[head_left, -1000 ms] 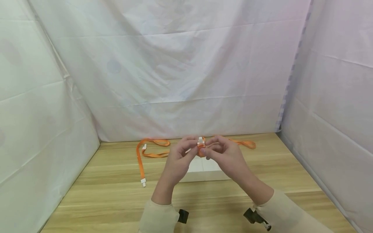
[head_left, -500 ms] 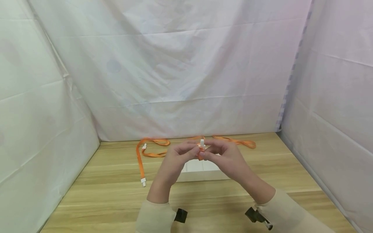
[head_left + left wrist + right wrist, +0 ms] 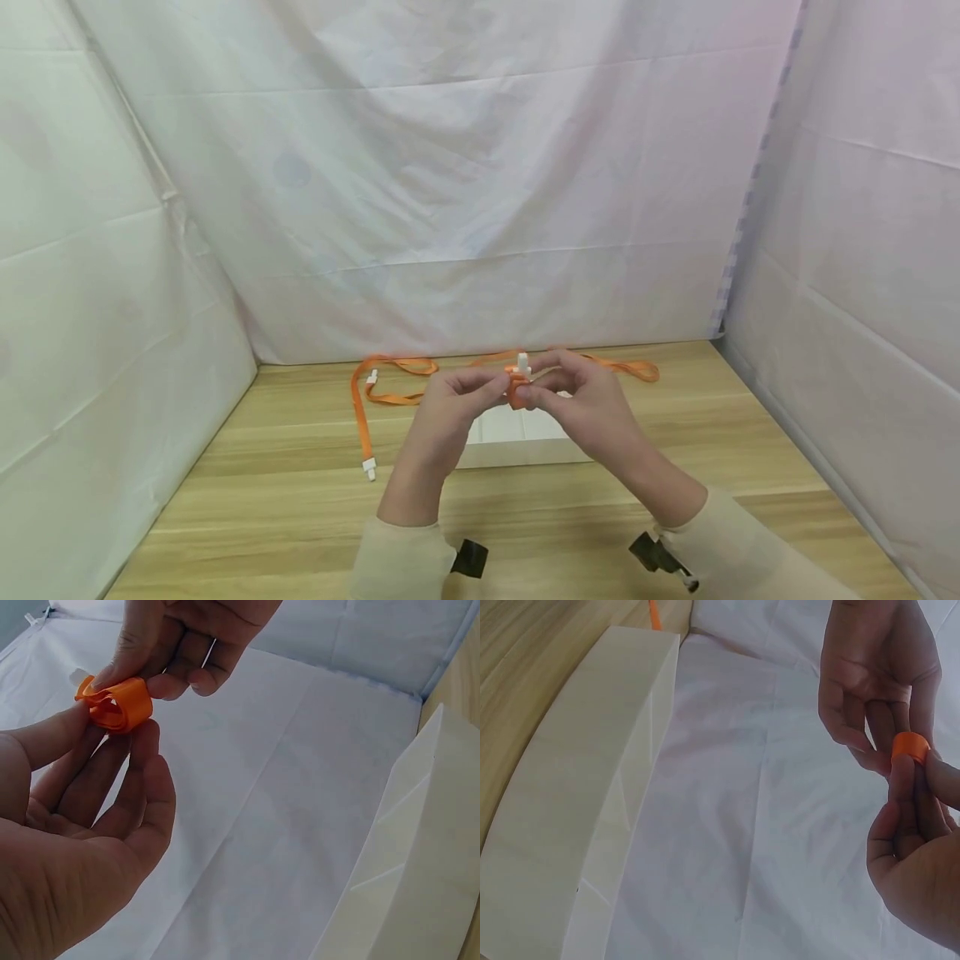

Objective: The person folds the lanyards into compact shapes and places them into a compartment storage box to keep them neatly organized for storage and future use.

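An orange lanyard (image 3: 516, 393), wound into a small coil, is held above the white box. Its white plastic clip (image 3: 522, 362) sticks up from the top in the head view. My left hand (image 3: 444, 417) pinches the coil's left side between thumb and fingers. From the right, my right hand (image 3: 588, 404) pinches it with the thumb in front. In the left wrist view the strap's layers (image 3: 131, 705) show as a loose spiral with an open centre. The right wrist view shows only the outer orange band (image 3: 910, 742), partly covered by fingers.
Below the hands stands a white divided box (image 3: 521, 454) on the wooden table (image 3: 262, 517). An unrolled orange lanyard (image 3: 360, 421) with white clips lies at the left. More orange strap (image 3: 637, 372) lies behind at the right. White cloth (image 3: 480, 183) hangs around the table.
The left hand's fingers have shifted and drawn in a little lower around the coil. The clip has moved slightly right, and the coil has turned. Both hands keep hold of the lanyard.
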`<move>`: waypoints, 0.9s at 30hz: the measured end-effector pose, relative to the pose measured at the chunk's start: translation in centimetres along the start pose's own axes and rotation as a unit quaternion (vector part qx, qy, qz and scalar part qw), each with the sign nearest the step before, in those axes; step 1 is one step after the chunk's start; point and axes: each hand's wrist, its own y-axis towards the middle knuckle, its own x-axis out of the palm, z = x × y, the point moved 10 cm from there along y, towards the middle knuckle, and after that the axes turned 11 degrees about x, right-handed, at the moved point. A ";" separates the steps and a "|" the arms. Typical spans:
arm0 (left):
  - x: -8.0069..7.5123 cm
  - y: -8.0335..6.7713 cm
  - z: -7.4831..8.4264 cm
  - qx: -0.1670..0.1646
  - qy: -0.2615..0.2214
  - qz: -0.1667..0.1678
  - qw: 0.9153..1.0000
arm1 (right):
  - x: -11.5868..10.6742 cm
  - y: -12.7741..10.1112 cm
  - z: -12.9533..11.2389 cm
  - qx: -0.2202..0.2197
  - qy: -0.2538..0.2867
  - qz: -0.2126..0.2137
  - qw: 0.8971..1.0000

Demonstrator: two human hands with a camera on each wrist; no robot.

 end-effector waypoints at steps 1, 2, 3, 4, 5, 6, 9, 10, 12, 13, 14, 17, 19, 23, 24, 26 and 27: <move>-0.1 0.0 -0.1 -0.005 -0.003 0.013 1.000 | -0.1 0.0 0.0 -0.003 0.005 0.005 1.000; -0.3 0.0 -0.1 -0.007 -0.007 0.026 1.000 | -0.1 -0.1 -0.1 -0.006 0.009 0.009 1.000; -0.4 0.0 -0.2 -0.009 -0.011 0.040 0.999 | -0.2 -0.1 -0.2 -0.010 0.012 0.013 1.000; -0.5 0.0 -0.2 -0.010 -0.015 0.053 0.998 | -0.3 -0.2 -0.2 -0.011 0.015 0.016 1.000; -0.7 0.0 -0.2 -0.010 -0.020 0.064 0.998 | -0.3 -0.2 -0.2 -0.011 0.018 0.017 1.000; -0.7 0.0 -0.2 -0.007 -0.025 0.072 0.997 | -0.3 -0.2 -0.2 -0.009 0.020 0.018 1.000; -0.8 -0.1 0.0 0.005 -0.027 0.091 0.995 | -0.4 -0.1 0.0 0.002 0.015 0.022 1.000; -0.8 -0.2 0.1 0.010 -0.024 0.095 0.995 | -0.4 0.0 0.1 0.007 0.012 0.022 1.000; -0.9 -0.2 0.2 0.020 -0.006 0.099 0.995 | -0.4 0.0 0.2 0.015 0.007 0.022 1.000; -0.8 -0.2 0.3 0.025 0.007 0.101 0.995 | -0.4 0.0 0.2 0.020 0.005 0.021 1.000; -0.8 -0.3 0.4 0.030 0.019 0.101 0.994 | -0.4 0.0 0.3 0.023 0.005 0.019 1.000; -0.8 -0.4 0.6 0.040 0.050 0.102 0.993 | -0.2 0.0 0.3 0.034 0.019 0.005 0.999; -0.7 -0.4 0.8 0.047 0.056 0.102 0.992 | -0.2 -0.1 0.3 0.041 0.025 0.002 0.999; -0.6 -0.3 0.9 0.056 0.063 0.098 0.992 | -0.3 -0.1 0.2 0.053 0.019 0.006 0.998; -0.6 -0.3 0.9 0.057 0.065 0.097 0.992 | -0.4 -0.1 0.2 0.056 0.012 0.009 0.998; -0.6 -0.2 0.9 0.056 0.071 0.093 0.991 | -0.4 0.0 0.2 0.061 0.005 0.011 0.998; -0.6 -0.2 0.9 0.055 0.071 0.091 0.992 | -0.4 0.0 0.1 0.061 0.001 0.012 0.998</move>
